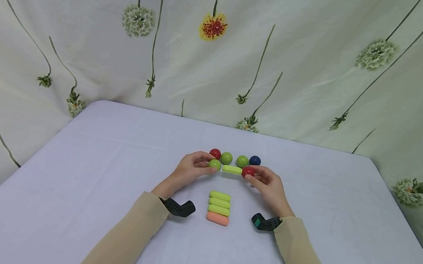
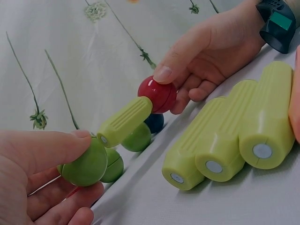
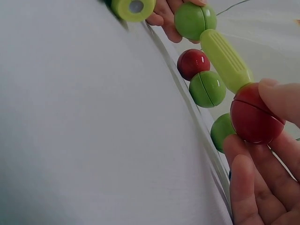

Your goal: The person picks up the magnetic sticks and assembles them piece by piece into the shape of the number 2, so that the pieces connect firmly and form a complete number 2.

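Observation:
My left hand [image 1: 189, 169] pinches a green ball [image 2: 86, 161] between thumb and fingers. Opposite it, my right hand [image 1: 271, 189] grips a red ball [image 3: 257, 115] by thumb and fingertips. A ribbed yellow-green magnetic rod [image 1: 232, 169] sticks out from that red ball toward the left, one end against it. Its free end, showing a metal disc in the left wrist view, lies close to the green ball, with a slight gap in the head view. Both hands hold their pieces over the far part of the table.
Behind the hands sit another red ball [image 1: 215, 153], two green balls [image 1: 226, 158] and a dark blue ball [image 1: 255, 160]. Nearer, three yellow-green rods [image 1: 219, 202] and an orange rod [image 1: 217, 218] lie side by side on the white table [image 1: 57, 199]. A flowered cloth [image 1: 309, 73] hangs behind.

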Available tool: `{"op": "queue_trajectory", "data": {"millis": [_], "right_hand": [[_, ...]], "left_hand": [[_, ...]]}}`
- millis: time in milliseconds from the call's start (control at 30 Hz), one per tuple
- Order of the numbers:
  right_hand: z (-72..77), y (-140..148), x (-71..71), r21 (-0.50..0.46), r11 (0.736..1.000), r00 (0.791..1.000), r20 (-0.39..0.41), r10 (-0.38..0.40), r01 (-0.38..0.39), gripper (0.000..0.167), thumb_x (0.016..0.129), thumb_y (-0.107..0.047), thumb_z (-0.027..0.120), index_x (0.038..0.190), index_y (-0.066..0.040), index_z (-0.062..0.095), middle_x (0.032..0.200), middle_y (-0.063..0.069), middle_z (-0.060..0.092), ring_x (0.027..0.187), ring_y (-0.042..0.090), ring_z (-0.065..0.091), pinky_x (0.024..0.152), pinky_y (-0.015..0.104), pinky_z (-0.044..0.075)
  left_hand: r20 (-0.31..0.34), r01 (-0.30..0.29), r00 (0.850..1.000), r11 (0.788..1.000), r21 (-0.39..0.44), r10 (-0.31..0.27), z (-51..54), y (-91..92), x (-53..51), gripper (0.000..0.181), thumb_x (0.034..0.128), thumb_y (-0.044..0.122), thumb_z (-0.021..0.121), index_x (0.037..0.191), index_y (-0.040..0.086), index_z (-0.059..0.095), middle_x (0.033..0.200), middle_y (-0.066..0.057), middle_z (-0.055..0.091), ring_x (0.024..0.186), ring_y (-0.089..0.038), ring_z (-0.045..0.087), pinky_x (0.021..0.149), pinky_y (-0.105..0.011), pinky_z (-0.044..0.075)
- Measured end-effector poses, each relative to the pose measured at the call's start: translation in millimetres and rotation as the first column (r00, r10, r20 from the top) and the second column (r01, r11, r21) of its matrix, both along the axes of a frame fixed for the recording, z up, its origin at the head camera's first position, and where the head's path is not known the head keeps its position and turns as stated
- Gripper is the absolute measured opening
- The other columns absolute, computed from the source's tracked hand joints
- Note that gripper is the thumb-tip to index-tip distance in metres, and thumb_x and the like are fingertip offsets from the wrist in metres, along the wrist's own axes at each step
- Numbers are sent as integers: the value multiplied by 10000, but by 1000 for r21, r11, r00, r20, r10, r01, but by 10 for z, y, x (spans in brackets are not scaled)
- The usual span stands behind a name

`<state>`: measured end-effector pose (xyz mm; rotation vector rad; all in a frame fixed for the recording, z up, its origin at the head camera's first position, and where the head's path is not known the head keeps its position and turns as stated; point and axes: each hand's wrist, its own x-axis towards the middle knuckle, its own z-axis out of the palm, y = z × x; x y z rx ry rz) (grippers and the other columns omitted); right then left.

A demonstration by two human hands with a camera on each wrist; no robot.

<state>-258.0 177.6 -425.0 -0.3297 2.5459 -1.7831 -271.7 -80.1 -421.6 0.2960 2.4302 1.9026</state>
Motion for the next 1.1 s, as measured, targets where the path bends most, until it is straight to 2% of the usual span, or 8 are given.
{"op": "queue_trajectory", "data": {"millis": [533, 833, 1100], "right_hand": [[5, -3, 8, 12, 1000, 1000, -11, -3, 3, 441, 861, -313, 690, 1227, -88, 592, 1093, 101, 639, 898, 237, 598, 738, 261, 503], [8, -10, 9, 7, 1000, 1000, -16, 6, -6, 438, 861, -306, 691, 1227, -84, 596, 1101, 100, 639, 911, 226, 602, 742, 258, 508], [4, -6, 5, 9, 1000, 1000, -11, -9, 9, 453, 854, -306, 699, 1238, -89, 591, 1126, 104, 633, 919, 224, 606, 747, 262, 509]], "left_hand": [[5, 5, 1000, 1000, 3, -5, 12, 5, 12, 372, 787, 147, 762, 1127, 70, 632, 1139, -66, 626, 1020, -207, 584, 890, -323, 477], [-9, 27, 1000, 1000, -6, -27, -3, -1, 11, 390, 790, 177, 764, 1146, 85, 630, 1154, -47, 624, 1009, -197, 596, 885, -311, 482], [-33, 13, 999, 1000, 1, -13, -29, -5, 1, 398, 796, 212, 763, 1161, 129, 629, 1155, -37, 623, 994, -188, 608, 885, -306, 480]]}}
